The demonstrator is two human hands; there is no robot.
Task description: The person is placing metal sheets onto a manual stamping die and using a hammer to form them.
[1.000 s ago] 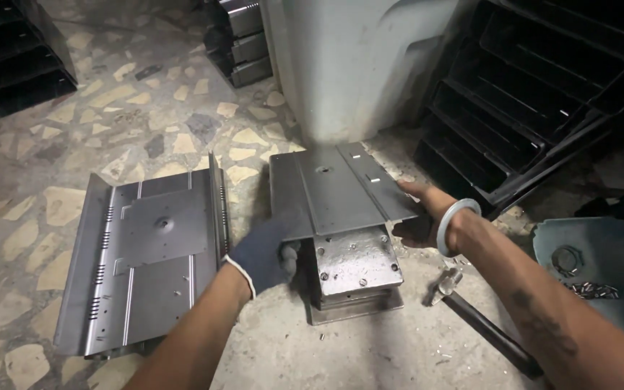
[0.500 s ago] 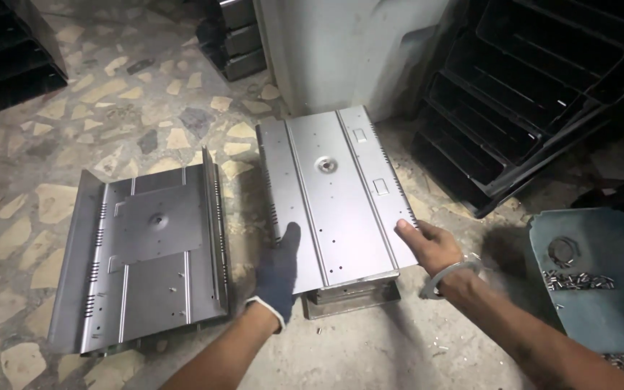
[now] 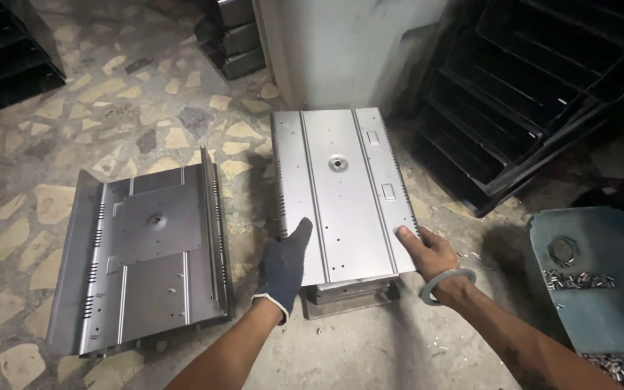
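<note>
Head view, looking down at a stone-chip mosaic floor. A flat, pale grey sheet-metal panel with raised ribs and a round centre hole lies across a small steel block, of which only the near face shows under the panel's near edge; the block keeps the sheet raised off the floor.

The left hand, in a dark knit glove, is pressed flat against the panel's near left corner, fingers extended along the edge and not curled round it. The bare right hand, with a pale ring bangle at the wrist, rests on the near right corner, fingertips on the top face. Neither grip is clenched; both hands lie spread on the sheet. Placed at opposite corners, they appear to steady the panel and square it on its narrow support.

To the left, well apart, a second grey sheet-metal panel with slotted, upturned side flanges lies on the floor.

Stacked black metal trays lean at upper right, and more dark trays stand at upper left. A grey-green sheet at right carries small silver fasteners.
</note>
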